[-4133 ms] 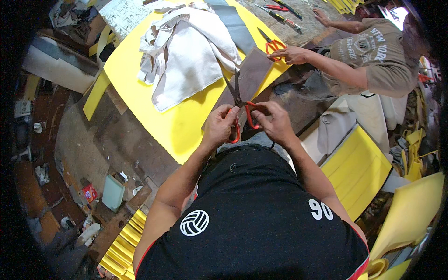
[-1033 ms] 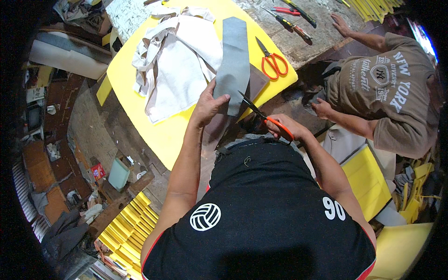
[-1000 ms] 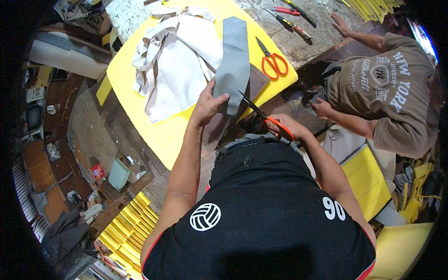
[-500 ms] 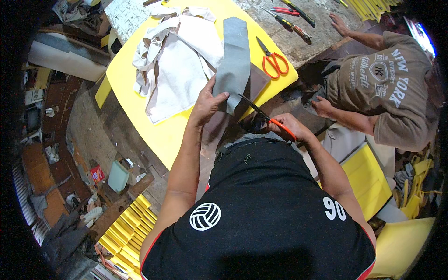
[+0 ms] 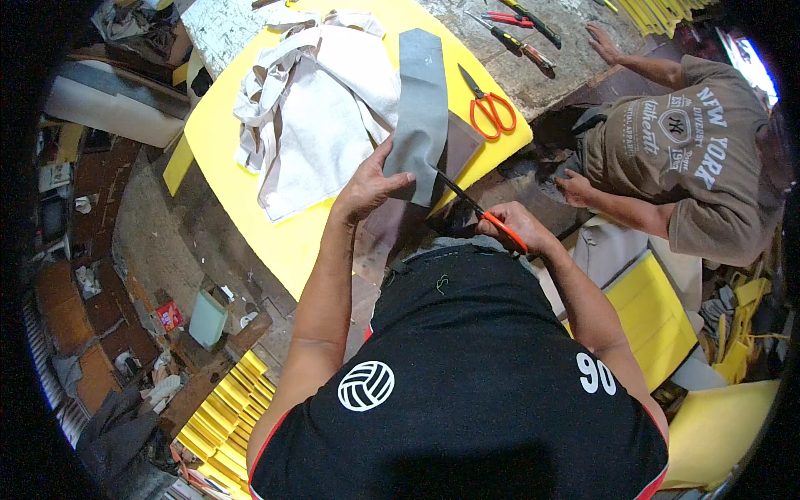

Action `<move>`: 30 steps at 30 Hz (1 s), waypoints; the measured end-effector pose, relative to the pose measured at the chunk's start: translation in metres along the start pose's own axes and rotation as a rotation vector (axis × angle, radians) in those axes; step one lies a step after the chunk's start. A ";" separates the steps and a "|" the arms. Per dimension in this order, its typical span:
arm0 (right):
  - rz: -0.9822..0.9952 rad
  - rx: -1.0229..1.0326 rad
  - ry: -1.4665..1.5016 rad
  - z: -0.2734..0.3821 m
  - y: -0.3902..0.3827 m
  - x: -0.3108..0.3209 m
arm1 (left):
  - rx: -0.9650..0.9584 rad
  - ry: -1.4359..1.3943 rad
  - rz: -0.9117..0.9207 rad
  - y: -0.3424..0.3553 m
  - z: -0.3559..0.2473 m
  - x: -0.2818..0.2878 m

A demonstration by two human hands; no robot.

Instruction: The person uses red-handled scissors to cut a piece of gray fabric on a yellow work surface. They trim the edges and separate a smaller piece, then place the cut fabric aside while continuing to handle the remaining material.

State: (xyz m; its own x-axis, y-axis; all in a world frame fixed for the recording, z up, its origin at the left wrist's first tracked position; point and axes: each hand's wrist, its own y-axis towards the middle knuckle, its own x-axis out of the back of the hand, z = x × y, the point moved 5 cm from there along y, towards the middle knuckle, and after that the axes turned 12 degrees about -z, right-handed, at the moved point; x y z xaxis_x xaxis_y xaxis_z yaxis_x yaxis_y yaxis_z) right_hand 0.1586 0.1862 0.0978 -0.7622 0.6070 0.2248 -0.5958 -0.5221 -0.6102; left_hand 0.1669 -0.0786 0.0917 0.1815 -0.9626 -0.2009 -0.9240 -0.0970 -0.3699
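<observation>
Gray strip pinched in the left hand, right hand gripping red-handled scissors!
Blades meet the strip's lower right edge; white cloth crowds its left, bare yellow sheet opens rightward.

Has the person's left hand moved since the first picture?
Yes: judged against the yellow sheet, the left hand has moved forward and a little left, off the red-handled scissors and onto the grey strip.

We see a grey strip at twelve o'clock, dark-bladed, orange-handled scissors at two, a yellow sheet from nine to one, our white-printed black shirt at six.
</observation>
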 end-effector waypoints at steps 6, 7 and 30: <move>0.094 -0.002 0.147 0.005 0.000 -0.004 | 0.027 0.059 0.018 -0.003 0.005 0.002; 0.086 0.014 0.134 0.006 0.001 -0.005 | 0.008 0.109 0.020 -0.002 0.007 0.003; 0.072 0.099 0.036 0.012 0.021 -0.020 | -0.105 0.039 -0.168 -0.006 -0.006 0.002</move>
State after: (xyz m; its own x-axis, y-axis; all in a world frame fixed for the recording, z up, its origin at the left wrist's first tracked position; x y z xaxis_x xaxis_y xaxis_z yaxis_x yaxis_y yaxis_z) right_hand 0.1582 0.1558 0.0893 -0.7952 0.5863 0.1549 -0.5636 -0.6203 -0.5455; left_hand 0.1713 -0.0811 0.0988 0.3248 -0.9396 -0.1082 -0.9122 -0.2811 -0.2981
